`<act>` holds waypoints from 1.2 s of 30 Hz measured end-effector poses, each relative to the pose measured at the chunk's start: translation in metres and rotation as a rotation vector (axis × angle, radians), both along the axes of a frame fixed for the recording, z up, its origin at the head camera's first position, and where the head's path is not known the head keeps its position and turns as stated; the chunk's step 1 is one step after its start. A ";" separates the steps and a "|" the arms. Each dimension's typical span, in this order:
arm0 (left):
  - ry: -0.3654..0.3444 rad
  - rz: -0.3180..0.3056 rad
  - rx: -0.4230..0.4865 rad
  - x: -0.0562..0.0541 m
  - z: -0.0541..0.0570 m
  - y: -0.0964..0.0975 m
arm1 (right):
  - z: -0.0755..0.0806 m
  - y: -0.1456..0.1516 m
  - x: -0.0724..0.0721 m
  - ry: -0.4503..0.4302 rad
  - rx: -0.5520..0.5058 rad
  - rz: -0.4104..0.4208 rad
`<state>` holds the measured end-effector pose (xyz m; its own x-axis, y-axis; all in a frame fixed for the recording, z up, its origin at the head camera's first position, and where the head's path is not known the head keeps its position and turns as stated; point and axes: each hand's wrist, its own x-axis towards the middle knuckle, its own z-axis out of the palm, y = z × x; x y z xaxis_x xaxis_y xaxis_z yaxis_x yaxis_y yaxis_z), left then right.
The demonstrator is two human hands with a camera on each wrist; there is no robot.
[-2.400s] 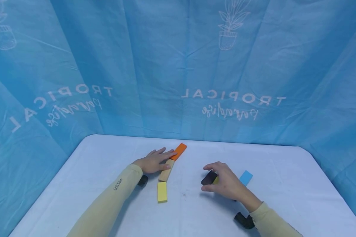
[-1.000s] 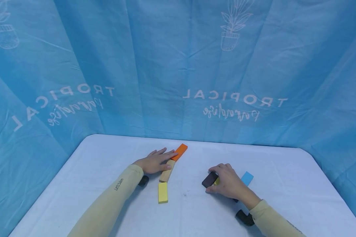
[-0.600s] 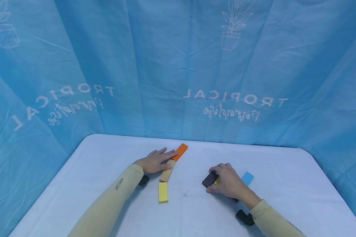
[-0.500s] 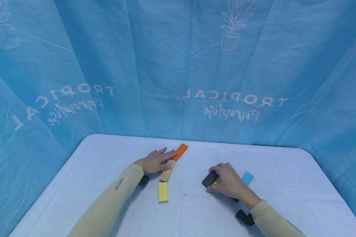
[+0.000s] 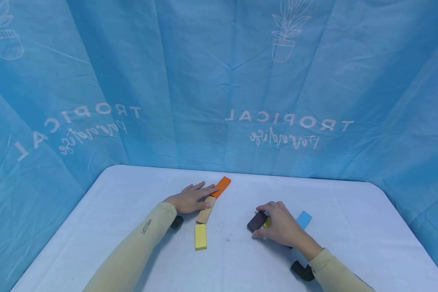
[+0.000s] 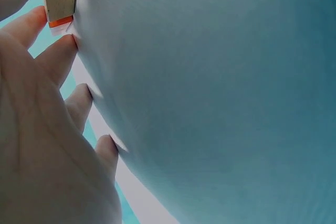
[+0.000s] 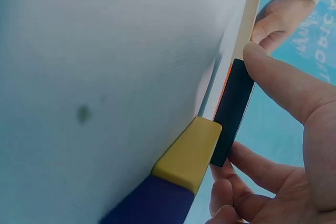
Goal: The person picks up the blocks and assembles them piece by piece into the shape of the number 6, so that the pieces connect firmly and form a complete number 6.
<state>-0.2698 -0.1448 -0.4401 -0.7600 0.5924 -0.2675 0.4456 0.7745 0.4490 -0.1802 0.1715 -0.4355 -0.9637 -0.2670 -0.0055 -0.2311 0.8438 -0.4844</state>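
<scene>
Palm down, my left hand lies with straight fingers on the left side of the block row. Its index finger touches the orange block and its thumb the natural wood block. A yellow block continues the row toward me. My right hand pinches a black block between thumb and fingers; the right wrist view shows this black block held along its length. Against it stands a second yellow block, mostly hidden by the hand in the head view, followed by a dark blue block.
A light blue block lies just beyond my right wrist. Black wrist-worn pieces sit under the forearms. The white-covered table ends at a blue printed curtain at the back and sides.
My right hand's thumb and fingers have come together on the black block since the earliest frame. Lately that block has shifted slightly left and turned a little. The left hand stays in place.
</scene>
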 end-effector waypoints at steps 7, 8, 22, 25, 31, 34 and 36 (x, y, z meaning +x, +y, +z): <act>0.006 -0.014 0.015 0.000 0.001 -0.002 | 0.002 -0.002 0.002 -0.004 -0.013 0.019; 0.005 -0.011 0.015 0.000 0.001 -0.002 | 0.002 -0.002 0.003 -0.007 -0.017 0.022; 0.011 0.000 -0.003 0.000 -0.001 0.000 | 0.001 -0.012 0.014 0.007 -0.053 0.067; 0.014 -0.008 0.002 0.001 0.000 -0.001 | 0.001 -0.015 0.015 -0.006 -0.041 0.069; 0.020 -0.019 0.016 0.001 -0.001 -0.002 | 0.002 -0.020 0.018 -0.012 -0.023 0.092; 0.024 -0.020 0.014 0.001 -0.001 -0.002 | 0.003 -0.022 0.020 -0.011 -0.014 0.112; 0.025 -0.019 0.014 0.001 -0.001 -0.002 | 0.003 -0.023 0.021 -0.013 -0.013 0.123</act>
<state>-0.2688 -0.1467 -0.4413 -0.7547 0.6105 -0.2404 0.4716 0.7595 0.4480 -0.1588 0.1487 -0.4322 -0.9235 -0.3835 -0.0137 -0.3260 0.8029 -0.4991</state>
